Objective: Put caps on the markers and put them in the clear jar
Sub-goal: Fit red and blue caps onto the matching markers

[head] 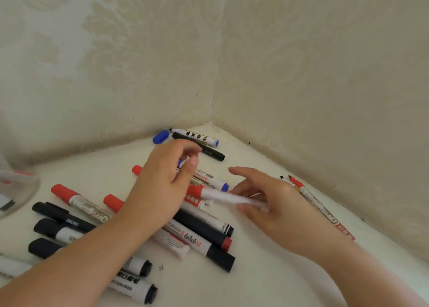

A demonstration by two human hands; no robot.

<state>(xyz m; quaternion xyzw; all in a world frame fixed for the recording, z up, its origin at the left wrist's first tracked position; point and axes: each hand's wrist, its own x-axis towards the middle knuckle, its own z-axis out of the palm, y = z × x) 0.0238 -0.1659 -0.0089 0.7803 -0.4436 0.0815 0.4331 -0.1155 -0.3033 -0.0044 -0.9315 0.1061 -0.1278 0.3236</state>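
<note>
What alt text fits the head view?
The right hand holds a red-capped marker while the left hand hovers over scattered markers on a white table. A loose blue cap lies near the corner.

"deli" (upside down) on black marker

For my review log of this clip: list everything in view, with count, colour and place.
loose blue cap: one, blue, far corner by the wall.
uncapped marker: one, white with blue end, far corner.
black marker: one, beside it.
marker pile: count unclear, red, black and white, centre and left of the surface.
uncapped markers at right: two, red and black tips, along the right wall.
clear jar: one, left edge, partly cut off.
white surface: one.
left hand: over the pile; grip blurred.
right hand: holds a white red-capped marker.
</note>
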